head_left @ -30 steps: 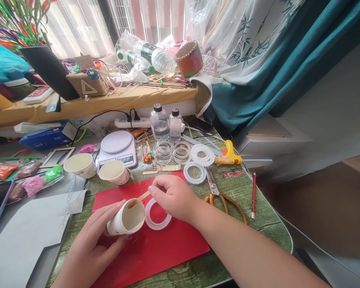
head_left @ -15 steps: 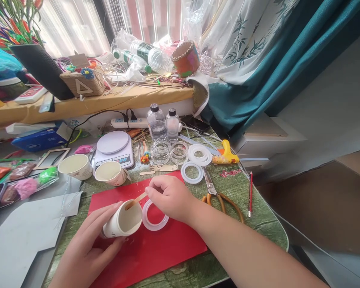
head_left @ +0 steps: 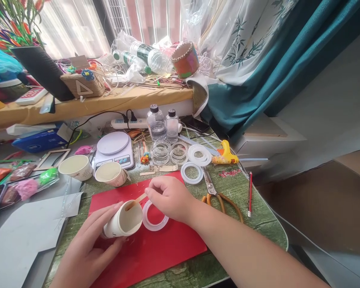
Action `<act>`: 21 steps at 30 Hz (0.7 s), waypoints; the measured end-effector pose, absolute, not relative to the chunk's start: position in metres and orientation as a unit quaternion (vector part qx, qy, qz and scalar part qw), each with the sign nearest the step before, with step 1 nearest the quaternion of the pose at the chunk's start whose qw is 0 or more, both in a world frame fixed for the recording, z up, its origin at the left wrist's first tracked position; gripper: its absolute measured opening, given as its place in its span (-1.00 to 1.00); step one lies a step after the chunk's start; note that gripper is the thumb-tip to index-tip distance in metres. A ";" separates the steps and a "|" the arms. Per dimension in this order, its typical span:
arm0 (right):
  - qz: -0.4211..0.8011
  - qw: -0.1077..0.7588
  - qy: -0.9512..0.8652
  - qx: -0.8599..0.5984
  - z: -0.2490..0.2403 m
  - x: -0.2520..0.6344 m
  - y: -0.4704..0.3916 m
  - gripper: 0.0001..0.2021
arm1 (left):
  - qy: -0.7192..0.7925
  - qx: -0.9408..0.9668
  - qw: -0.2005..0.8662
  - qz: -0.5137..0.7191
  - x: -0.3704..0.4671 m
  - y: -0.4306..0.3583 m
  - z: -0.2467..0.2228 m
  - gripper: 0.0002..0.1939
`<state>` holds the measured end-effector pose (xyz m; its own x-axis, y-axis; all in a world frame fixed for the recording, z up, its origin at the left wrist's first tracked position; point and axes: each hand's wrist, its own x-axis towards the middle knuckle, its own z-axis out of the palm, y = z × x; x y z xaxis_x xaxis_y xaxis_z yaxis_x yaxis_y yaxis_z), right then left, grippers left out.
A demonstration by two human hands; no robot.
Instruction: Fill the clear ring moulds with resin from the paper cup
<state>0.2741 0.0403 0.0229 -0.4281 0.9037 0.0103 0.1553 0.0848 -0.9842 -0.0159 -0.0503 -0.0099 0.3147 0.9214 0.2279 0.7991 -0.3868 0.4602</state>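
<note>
My left hand (head_left: 93,240) is wrapped round a white paper cup (head_left: 114,226), which tilts with its mouth toward the right. Between the thumb and fingers of my right hand (head_left: 168,196) is a wooden stick (head_left: 141,198), its lower end inside the cup. A translucent ring mould (head_left: 155,226) lies on the red sheet (head_left: 168,256), just right of the cup and partly behind my right hand. Two more paper cups (head_left: 75,168) (head_left: 111,175) stand behind the sheet, beside a white scale (head_left: 114,148).
Scissors (head_left: 211,190), a silicone ring (head_left: 192,173), stacked rings (head_left: 199,155) and a yellow glue gun (head_left: 226,154) lie to the right. Two clear bottles (head_left: 157,124) (head_left: 172,127) stand at the back. A red pencil (head_left: 250,196) is near the right table edge.
</note>
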 end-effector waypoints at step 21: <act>0.533 0.341 -0.659 -0.405 0.022 0.275 0.040 -0.63 | 0.539 0.802 0.122 0.229 -0.018 -0.050 -0.010 -0.46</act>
<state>0.2746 0.0403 0.0220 -0.4389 0.8984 0.0182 0.1700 0.1029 -0.9801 -0.0177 -0.0503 -0.0095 0.3145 0.9196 0.2355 0.8083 -0.3895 0.4415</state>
